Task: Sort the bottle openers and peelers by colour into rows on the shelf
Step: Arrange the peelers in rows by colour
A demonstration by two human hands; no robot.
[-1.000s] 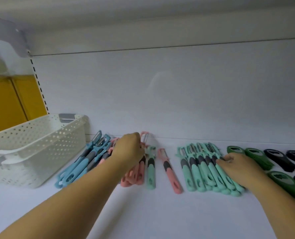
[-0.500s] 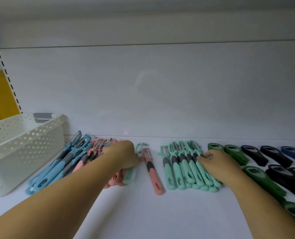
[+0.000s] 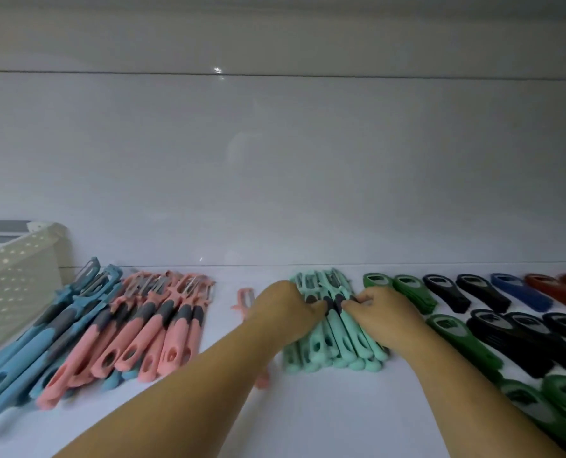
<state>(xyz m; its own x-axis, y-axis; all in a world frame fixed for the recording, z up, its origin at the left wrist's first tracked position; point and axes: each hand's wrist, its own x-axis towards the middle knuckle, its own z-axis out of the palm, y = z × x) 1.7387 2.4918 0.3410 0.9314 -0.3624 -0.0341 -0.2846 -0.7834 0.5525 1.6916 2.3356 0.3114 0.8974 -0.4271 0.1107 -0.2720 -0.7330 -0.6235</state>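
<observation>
From over the person's shoulder, the white shelf (image 3: 324, 411) runs back to a glossy white back panel (image 3: 275, 160), and the tool heads stop just short of that rear edge.

At the far left a white perforated plastic basket (image 3: 13, 276) stands against the panel. Beside it lie the sky-blue peelers (image 3: 43, 345), then the salmon-pink peelers (image 3: 149, 328), both rows fanned with handles toward the front. A strip of bare shelf separates the pink row from a lone pink peeler (image 3: 244, 300), which is mostly hidden under the left forearm.

The mint-green peelers (image 3: 337, 348), plastic with dark grey grips, sit bunched in the middle. The left hand (image 3: 284, 312) and right hand (image 3: 384, 312) close on them from either side, fingers curled onto the grey grips.

Only a narrow gap parts the bunch from the dark green bottle openers (image 3: 407, 289). The black bottle openers (image 3: 473, 292), a navy bottle opener (image 3: 519, 292) and the red bottle openers (image 3: 556, 289) follow rightward, with more green and black ones in front. Bare shelf shows between the forearms, ahead of the mint handles.

Half a second ago the left hand was at the pink row with a stray mint peeler beside it. It has since crossed to the mint bunch, and that stray no longer lies there. The right hand has stayed put. The view has swung right, bringing the red openers in.
</observation>
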